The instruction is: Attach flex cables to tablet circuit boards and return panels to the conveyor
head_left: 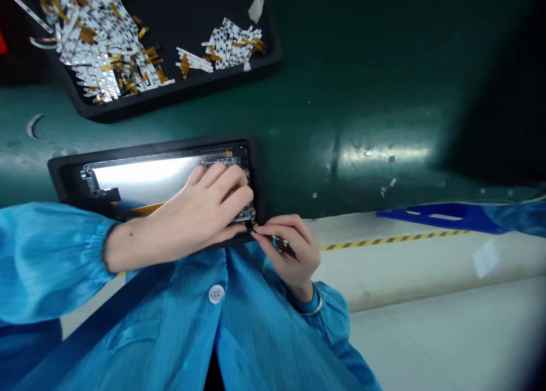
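The person's left hand [205, 203] lies over a flat, phone-shaped panel [145, 175], its fingers spread and curved down onto the circuit board [226, 162] at the panel's right end, not clamped on anything. The panel's long axis runs nearly straight across the view, tilting slightly up to the right, with the board end pointing right and a shiny silver sheet filling the left part. An orange strip [145, 209] shows just below the sheet, beside the left hand.

The panel sits in a black holder [63, 172] on a green table [362, 95], at the table's near edge and in front of the person's chest. The right hand [290, 249] is at the panel's lower right corner, thumb and fingers pinched together on a small dark object [279, 243], which is too hidden to name.

Farther up the table, a black tray [170, 98] holds 2 piles of silver-and-orange strips [102, 44]. The person wears a blue coat [46, 254] with 1 white button [216, 293]. Yellow-and-black tape [384, 240] runs along the pale floor to the right.
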The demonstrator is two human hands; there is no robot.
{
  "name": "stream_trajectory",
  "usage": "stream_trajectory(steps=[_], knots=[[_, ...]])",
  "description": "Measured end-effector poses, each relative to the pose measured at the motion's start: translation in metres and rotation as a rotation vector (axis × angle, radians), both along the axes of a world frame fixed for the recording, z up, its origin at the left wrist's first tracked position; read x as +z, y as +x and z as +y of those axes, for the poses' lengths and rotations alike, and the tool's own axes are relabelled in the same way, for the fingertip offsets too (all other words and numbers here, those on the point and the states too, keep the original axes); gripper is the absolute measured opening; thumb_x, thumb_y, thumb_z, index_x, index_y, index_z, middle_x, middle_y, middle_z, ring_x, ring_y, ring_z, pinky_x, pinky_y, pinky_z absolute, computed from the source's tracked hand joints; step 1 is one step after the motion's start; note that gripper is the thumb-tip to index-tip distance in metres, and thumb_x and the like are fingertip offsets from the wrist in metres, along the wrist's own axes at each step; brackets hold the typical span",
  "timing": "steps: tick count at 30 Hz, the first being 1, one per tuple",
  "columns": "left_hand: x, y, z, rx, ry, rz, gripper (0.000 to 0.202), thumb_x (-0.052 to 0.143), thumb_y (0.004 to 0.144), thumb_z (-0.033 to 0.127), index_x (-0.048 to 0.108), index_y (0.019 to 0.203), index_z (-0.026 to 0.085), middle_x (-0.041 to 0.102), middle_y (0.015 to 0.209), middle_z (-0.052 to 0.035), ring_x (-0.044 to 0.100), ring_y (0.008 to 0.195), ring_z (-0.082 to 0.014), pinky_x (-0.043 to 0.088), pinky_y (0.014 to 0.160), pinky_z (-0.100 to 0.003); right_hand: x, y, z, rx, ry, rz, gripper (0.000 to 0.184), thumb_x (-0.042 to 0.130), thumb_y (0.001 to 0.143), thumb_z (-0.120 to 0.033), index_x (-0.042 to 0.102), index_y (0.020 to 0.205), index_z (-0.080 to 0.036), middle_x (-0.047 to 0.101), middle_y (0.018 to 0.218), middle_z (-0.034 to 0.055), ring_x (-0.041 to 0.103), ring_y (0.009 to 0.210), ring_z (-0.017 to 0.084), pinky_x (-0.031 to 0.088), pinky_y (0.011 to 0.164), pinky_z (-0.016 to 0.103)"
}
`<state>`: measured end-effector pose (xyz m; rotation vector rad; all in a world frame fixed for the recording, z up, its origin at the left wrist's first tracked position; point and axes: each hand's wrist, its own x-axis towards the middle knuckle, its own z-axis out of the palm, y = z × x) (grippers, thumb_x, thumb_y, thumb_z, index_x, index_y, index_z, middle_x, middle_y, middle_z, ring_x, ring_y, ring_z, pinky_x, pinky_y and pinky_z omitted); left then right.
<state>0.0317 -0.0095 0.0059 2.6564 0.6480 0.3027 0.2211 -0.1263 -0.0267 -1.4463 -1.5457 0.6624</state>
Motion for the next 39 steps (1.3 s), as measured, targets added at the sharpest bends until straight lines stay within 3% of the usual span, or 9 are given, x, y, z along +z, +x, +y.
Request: stream_trajectory(steps=[5,9,15,21,26,33,39], knots=[[0.002,0.005,0.007,0.066,-0.253,-0.043,0.007,0.053,0.095,0.018,0.051,0.088,0.018,0.056,0.096,-0.0072,0.051,0.085,-0.0208,0.044,0.069,-0.034,-0.001,0.008,0.003,0.134,0.077,-0.12,0.028,0.068,0.086,-0.01,0.076,0.106,-0.028,0.071,0.091,0.0041,0.067,0.07,0.015,0.058,0.054,0.027],[0.011,-0.004,0.013,0.119,-0.437,-0.169,0.009,0.054,0.095,0.023,0.051,0.088,0.019,0.05,0.095,-0.0036,0.053,0.081,-0.0159,0.047,0.066,-0.029,0.003,0.014,0.014,0.233,0.149,-0.263,0.024,0.066,0.089,-0.009,0.077,0.104,-0.025,0.075,0.092,0.0037,0.067,0.069,0.013,0.058,0.057,0.026],[0.018,-0.023,0.008,0.25,-0.46,-0.21,0.011,0.054,0.097,0.027,0.052,0.089,0.02,0.047,0.096,-0.0035,0.053,0.074,-0.0119,0.047,0.052,-0.022,0.004,0.019,0.022,0.364,0.277,-0.386,0.018,0.068,0.088,-0.009,0.074,0.1,-0.02,0.076,0.09,0.0045,0.068,0.068,0.013,0.056,0.055,0.025],[0.012,-0.034,-0.002,0.29,-0.469,-0.197,0.008,0.052,0.098,0.022,0.054,0.091,0.019,0.049,0.096,-0.0032,0.057,0.077,-0.0116,0.052,0.06,-0.021,0.007,0.022,0.02,0.404,0.238,-0.419,0.032,0.067,0.087,-0.007,0.073,0.113,-0.024,0.071,0.082,0.0012,0.064,0.06,0.013,0.052,0.047,0.027],[0.01,-0.035,-0.003,0.29,-0.439,-0.177,0.008,0.051,0.099,0.024,0.053,0.092,0.02,0.05,0.097,-0.0049,0.058,0.082,-0.0152,0.051,0.061,-0.026,0.008,0.021,0.024,0.415,0.307,-0.465,0.021,0.063,0.092,-0.012,0.074,0.105,-0.024,0.069,0.077,-0.0002,0.064,0.059,0.012,0.056,0.048,0.026],[0.006,-0.035,-0.004,0.274,-0.389,-0.157,0.009,0.047,0.1,0.023,0.051,0.092,0.021,0.049,0.096,-0.0044,0.055,0.084,-0.0159,0.05,0.066,-0.029,0.007,0.018,0.026,0.398,0.333,-0.473,0.011,0.067,0.088,-0.008,0.073,0.096,-0.013,0.068,0.074,0.0043,0.062,0.057,0.012,0.052,0.046,0.024],[0.003,-0.034,-0.005,0.237,-0.342,-0.148,0.008,0.049,0.1,0.024,0.051,0.093,0.021,0.051,0.095,-0.0041,0.055,0.086,-0.0181,0.046,0.073,-0.035,0.013,0.014,0.027,0.383,0.297,-0.517,0.009,0.066,0.09,-0.011,0.072,0.095,-0.017,0.069,0.077,0.0042,0.062,0.059,0.012,0.052,0.048,0.025]])
